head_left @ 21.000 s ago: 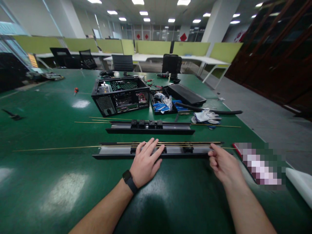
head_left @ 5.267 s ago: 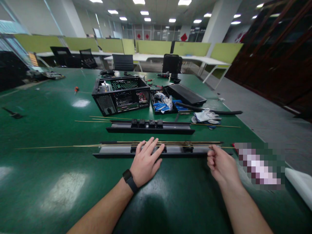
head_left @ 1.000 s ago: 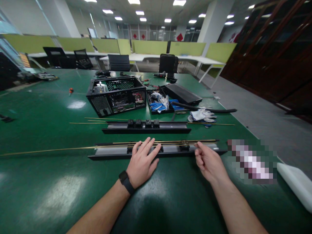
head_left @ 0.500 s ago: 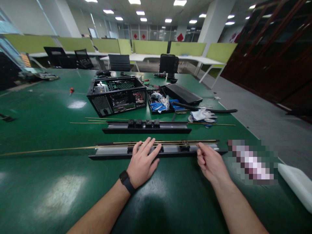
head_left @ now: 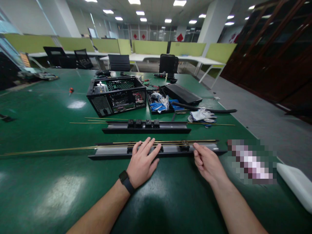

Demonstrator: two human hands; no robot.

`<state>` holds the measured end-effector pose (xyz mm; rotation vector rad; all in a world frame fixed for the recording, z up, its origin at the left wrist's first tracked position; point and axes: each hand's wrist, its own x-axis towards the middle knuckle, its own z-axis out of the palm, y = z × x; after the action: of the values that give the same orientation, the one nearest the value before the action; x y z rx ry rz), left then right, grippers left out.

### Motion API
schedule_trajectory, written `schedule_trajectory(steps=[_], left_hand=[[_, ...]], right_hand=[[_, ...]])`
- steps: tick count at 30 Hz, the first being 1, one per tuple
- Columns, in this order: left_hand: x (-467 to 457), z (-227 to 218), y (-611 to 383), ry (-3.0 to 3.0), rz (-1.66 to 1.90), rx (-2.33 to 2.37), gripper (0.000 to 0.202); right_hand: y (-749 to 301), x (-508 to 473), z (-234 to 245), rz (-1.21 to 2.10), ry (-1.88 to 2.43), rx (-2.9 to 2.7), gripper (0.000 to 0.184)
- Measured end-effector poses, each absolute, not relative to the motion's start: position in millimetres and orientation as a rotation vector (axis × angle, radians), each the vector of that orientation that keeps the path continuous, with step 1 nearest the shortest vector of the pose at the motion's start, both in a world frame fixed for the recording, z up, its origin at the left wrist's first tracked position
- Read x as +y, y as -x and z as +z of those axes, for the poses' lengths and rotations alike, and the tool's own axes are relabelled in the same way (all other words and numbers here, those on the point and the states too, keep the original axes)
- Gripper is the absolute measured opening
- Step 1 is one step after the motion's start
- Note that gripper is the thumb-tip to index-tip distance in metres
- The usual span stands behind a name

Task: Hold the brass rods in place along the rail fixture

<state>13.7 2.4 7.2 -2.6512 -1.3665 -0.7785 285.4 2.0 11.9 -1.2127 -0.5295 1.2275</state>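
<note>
A long black channel rail [head_left: 109, 157] with a pale inner face lies crosswise in front of me. Thin brass rods [head_left: 60, 149] run along it and stick out far past its left end. My left hand [head_left: 143, 162], a dark watch on its wrist, rests palm down over the rail with fingers spread, partly covering the black blocks there. Toward the rail's right end, beside another black block [head_left: 184, 146], my right hand [head_left: 208, 161] is closed in a pinch on the end of a brass rod. The fingertips hide the exact contact.
Behind lies a second rail [head_left: 146, 131] carrying several black blocks [head_left: 138, 123] and more rods. Farther back are an open computer case [head_left: 117, 97], a tray of gloves [head_left: 159, 112], a loose glove [head_left: 202, 115] and a black tube [head_left: 219, 111]. A white object [head_left: 294, 185] sits at right.
My right hand has slid a little to the left along the rail, still pinched. The left hand stays in place.
</note>
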Motion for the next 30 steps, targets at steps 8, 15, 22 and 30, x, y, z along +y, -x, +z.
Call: schedule_trajectory(steps=[8,15,22,30], left_hand=[[3.1,6.3,-13.7,2.656,-0.77,-1.366,0.05],[2.8,5.7,-14.2,2.643,-0.792,-1.354,0.051],[2.9,5.9,-13.7,2.633,-0.789,-1.344,0.05],[3.1,6.1,-13.3,2.643,-0.782,-1.344,0.05]], right_hand=[[-286.2,3.2,11.1,1.166,1.222,-0.508,0.032],[-282.8,1.6,8.9,1.236,1.24,-0.629,0.036],[-284.1,2.9,6.7,1.236,1.251,-0.626,0.038],[-283.7,3.3,9.4,1.231,1.24,-0.602,0.038]])
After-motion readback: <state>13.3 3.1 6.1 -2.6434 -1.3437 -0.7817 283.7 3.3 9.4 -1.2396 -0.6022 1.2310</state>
